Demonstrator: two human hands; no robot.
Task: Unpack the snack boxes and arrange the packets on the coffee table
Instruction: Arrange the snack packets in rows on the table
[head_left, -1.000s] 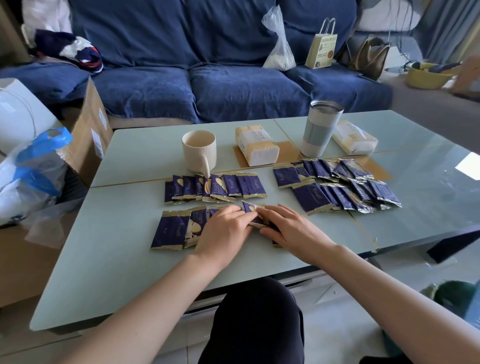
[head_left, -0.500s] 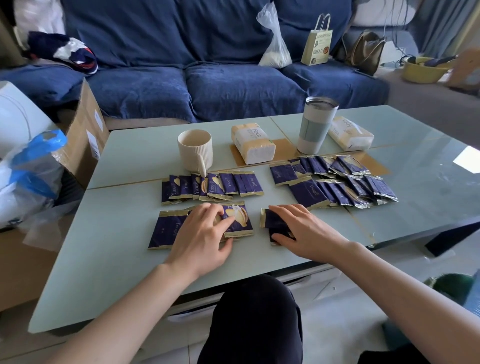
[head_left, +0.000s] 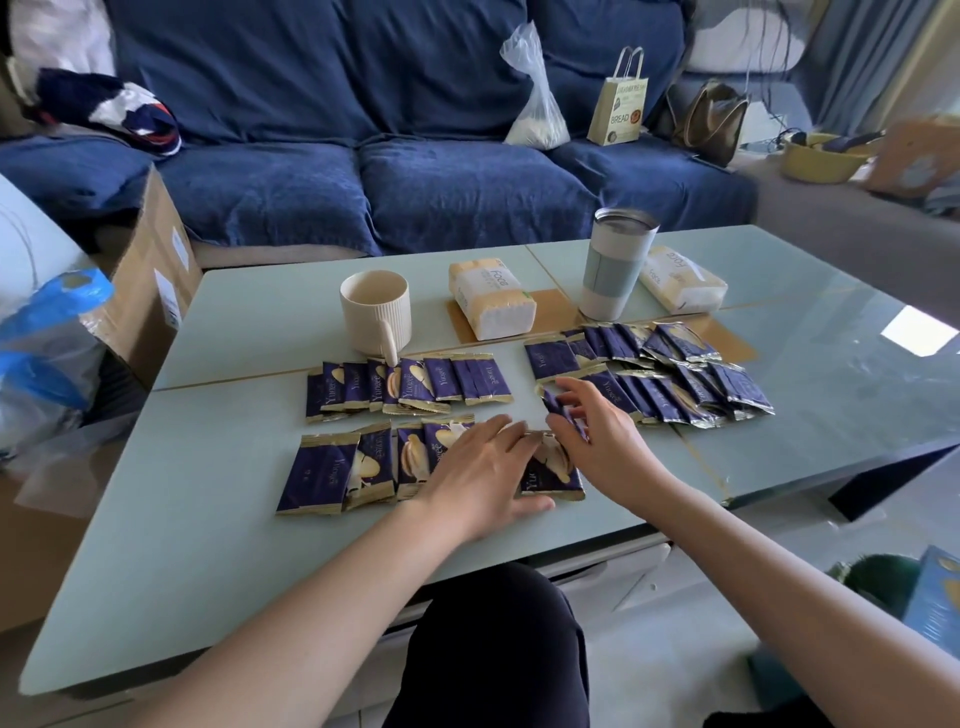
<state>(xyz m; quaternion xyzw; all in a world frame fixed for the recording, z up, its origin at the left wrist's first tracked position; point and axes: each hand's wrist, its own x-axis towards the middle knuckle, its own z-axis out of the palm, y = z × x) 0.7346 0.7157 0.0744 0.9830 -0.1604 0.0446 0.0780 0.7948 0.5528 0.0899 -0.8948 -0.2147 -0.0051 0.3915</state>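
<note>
Dark blue and gold snack packets lie on the pale green coffee table (head_left: 234, 545). A back row of packets (head_left: 410, 387) sits in front of the mug. A front row of packets (head_left: 358, 467) runs toward my hands. A loose heap of packets (head_left: 670, 374) lies at the right. My left hand (head_left: 480, 473) lies flat, fingers straight, pressing the right end of the front row and touching one packet (head_left: 550, 475). My right hand (head_left: 605, 441) pinches a small stack of packets (head_left: 563, 413) held on edge just above that packet.
A cream mug (head_left: 376, 312), two tissue packs (head_left: 491, 299) (head_left: 680, 280) and a lidded tumbler (head_left: 615, 262) stand at the table's back. A blue sofa (head_left: 441, 182) is behind. A cardboard box (head_left: 150, 280) and plastic bag (head_left: 47, 353) sit left. My knee (head_left: 493, 649) is under the front edge.
My left hand slid right along the front row to its end. My right hand lifted its stack of packets off the table, and one more packet now lies at the row's right end.
</note>
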